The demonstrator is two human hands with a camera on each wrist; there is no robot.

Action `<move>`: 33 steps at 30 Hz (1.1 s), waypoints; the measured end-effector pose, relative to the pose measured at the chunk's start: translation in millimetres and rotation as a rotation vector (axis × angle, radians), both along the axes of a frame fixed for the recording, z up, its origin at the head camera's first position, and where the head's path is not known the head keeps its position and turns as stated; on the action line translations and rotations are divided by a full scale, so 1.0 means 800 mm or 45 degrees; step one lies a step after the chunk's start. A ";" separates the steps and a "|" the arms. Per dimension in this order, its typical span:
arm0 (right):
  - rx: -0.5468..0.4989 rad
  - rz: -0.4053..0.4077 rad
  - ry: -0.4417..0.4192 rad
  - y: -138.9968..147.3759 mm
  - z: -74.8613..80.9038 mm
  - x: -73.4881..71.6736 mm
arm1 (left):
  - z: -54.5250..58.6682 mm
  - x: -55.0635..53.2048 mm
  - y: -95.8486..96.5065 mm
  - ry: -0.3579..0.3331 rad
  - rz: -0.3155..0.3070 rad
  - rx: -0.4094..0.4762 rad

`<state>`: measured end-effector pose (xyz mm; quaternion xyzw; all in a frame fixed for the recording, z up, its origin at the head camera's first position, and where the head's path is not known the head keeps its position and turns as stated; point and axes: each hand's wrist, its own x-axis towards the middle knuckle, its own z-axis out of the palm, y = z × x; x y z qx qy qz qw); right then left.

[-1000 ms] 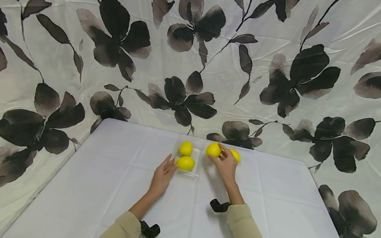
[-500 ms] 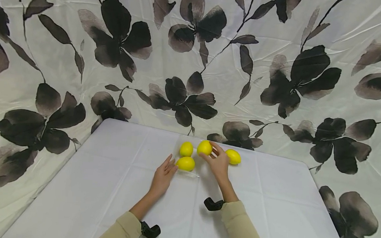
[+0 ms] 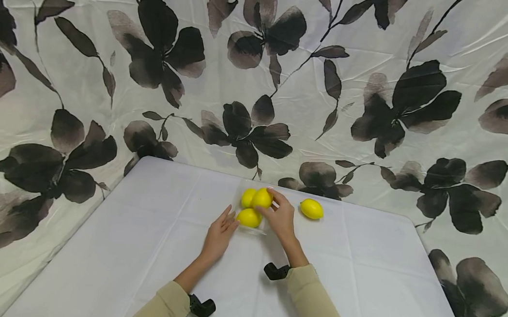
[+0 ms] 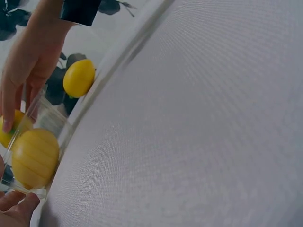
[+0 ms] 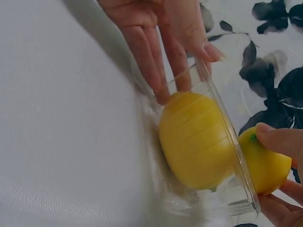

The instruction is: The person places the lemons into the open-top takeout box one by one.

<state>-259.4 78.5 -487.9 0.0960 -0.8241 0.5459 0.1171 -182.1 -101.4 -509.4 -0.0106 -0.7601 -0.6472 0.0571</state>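
Observation:
My right hand [image 3: 282, 219] holds a yellow lemon [image 3: 262, 198] between thumb and fingers, over the right part of a clear plastic box [image 3: 256, 232]. In the right wrist view the green tip of this held lemon [image 5: 264, 163] shows by the thumb, close to the box rim. Two more lemons are in the box, a front one [image 3: 249, 219] and a back one [image 3: 246, 198] partly hidden by the held lemon. My left hand [image 3: 219, 234] stays at the box's left side, fingers fairly straight along its wall [image 5: 173, 85], thumb by the rim.
Another lemon [image 3: 311, 209] lies on the white tablecloth [image 3: 361, 262] right of the box, near the back edge. Behind the table hangs a white curtain [image 3: 185, 135] with dark flowers. Black wrist cameras [image 3: 202, 307] sit at both sleeves.
My right hand has carried its lemon leftward from beside the remaining table lemon to over the box. The left hand has kept its place at the box.

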 end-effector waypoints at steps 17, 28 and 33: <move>0.169 0.021 0.118 0.004 0.001 -0.004 | -0.020 -0.014 0.000 0.010 -0.001 0.000; 0.166 -0.006 0.081 0.031 -0.003 -0.004 | -0.026 -0.015 0.000 0.005 0.005 -0.013; 0.128 -0.074 0.076 0.053 0.002 -0.005 | -0.027 -0.014 -0.001 0.005 -0.002 -0.013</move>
